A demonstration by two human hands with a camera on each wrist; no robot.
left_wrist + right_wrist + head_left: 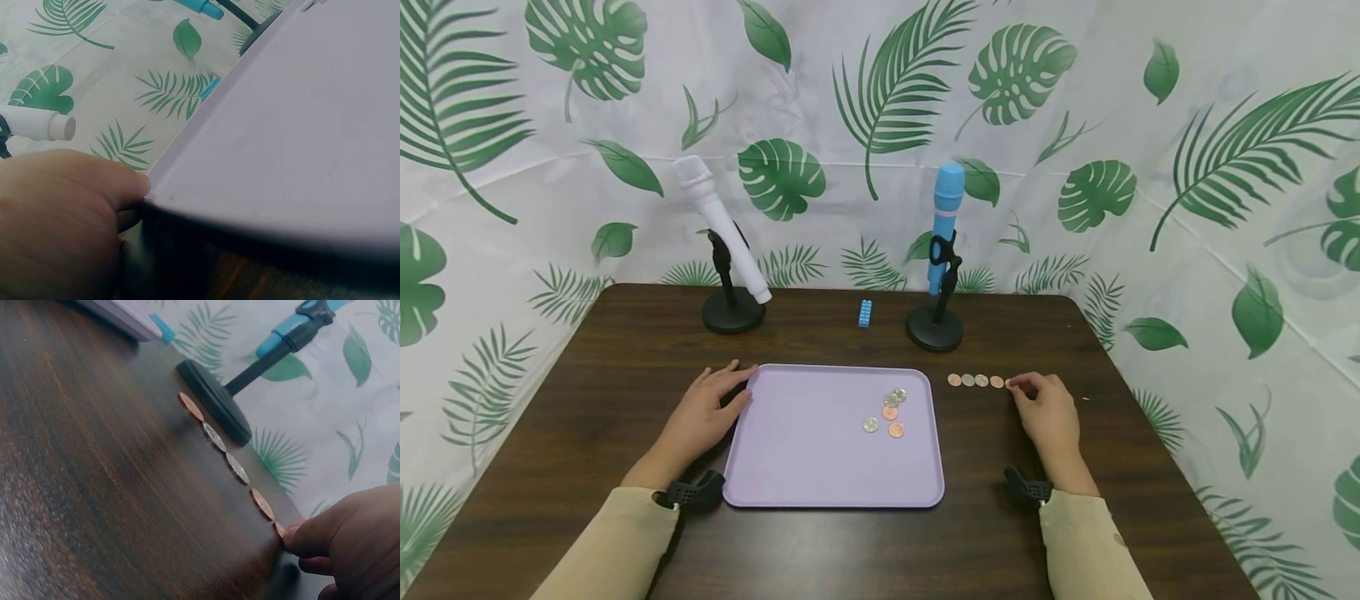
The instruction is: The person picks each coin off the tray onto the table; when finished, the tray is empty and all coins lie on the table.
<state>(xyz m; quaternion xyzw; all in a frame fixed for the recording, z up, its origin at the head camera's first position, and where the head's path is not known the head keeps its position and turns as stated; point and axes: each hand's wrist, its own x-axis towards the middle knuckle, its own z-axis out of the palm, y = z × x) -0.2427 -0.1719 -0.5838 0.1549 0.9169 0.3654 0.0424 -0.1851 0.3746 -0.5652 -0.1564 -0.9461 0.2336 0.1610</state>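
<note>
My right hand (1047, 412) is over the table right of the tray, thumb and fingertips pinching a copper coin (279, 530) at the right end of a row. That coin is mostly hidden by the fingers. Leftward from it lie a copper coin (262, 504), two silver coins (974, 380) and another copper coin (191, 406), all flat. My left hand (703, 417) rests at the upper left corner of a lilac tray (797, 450), touching its rim with fingers relaxed. Several loose silver and copper coins (890, 412) lie on the tray's right half, a few overlapping.
Behind the tray, a white microphone (726, 225) leans in a black stand (732, 310) on the left. A blue microphone (946, 208) is held in another black stand (935, 327) on the right. Between them lies a small blue studded brick (865, 313). A leaf-patterned cloth hangs behind.
</note>
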